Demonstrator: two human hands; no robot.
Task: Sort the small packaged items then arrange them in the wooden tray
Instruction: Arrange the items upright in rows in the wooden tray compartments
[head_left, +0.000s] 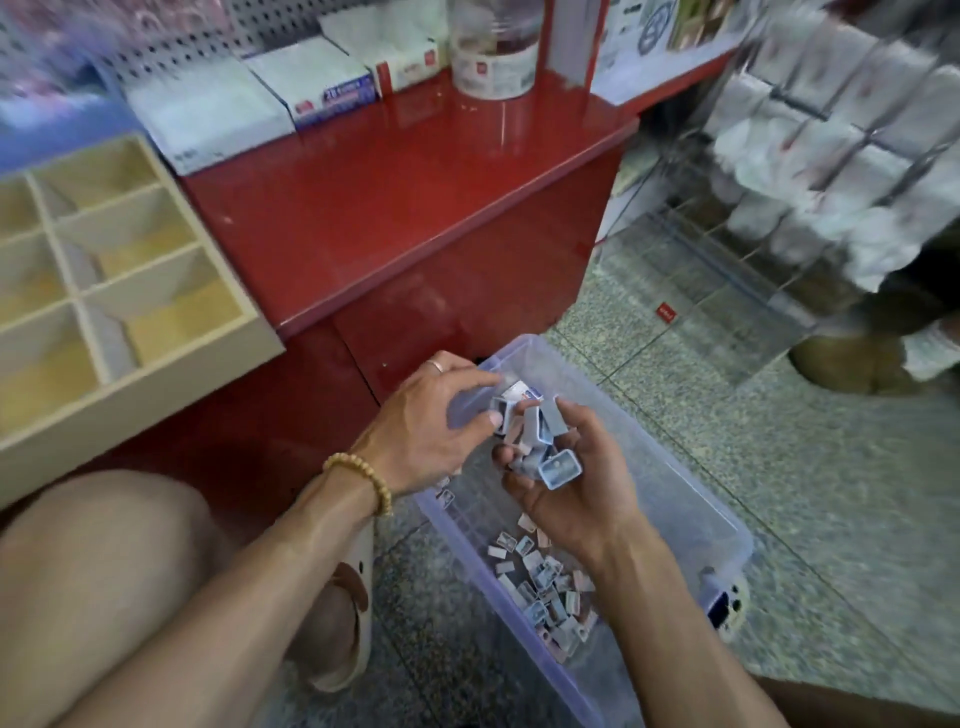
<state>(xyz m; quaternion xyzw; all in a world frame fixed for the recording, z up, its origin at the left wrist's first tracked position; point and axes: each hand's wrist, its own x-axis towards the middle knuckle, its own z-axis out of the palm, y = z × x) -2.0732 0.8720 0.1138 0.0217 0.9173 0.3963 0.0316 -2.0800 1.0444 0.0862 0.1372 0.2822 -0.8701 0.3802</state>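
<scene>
My right hand (571, 488) is cupped palm up over a clear plastic bin (691, 499) and holds a heap of small blue-grey packaged items (545, 447). My left hand (431, 421) hovers right beside that heap, with thumb and fingers curled at a small item at its edge. More loose small items (545, 587), blue-grey and pink, lie on the bin's bottom. The wooden tray (171, 384), with several open compartments, sits on the red counter at the left, apart from both hands.
The red counter (395, 208) carries white boxes (306, 83) and a clear jar (493, 57) at the back. A wire rack with white packets (831, 156) stands at the right. A phone (727, 608) lies on the speckled floor beside the bin. My knee and slipper (353, 582) are lower left.
</scene>
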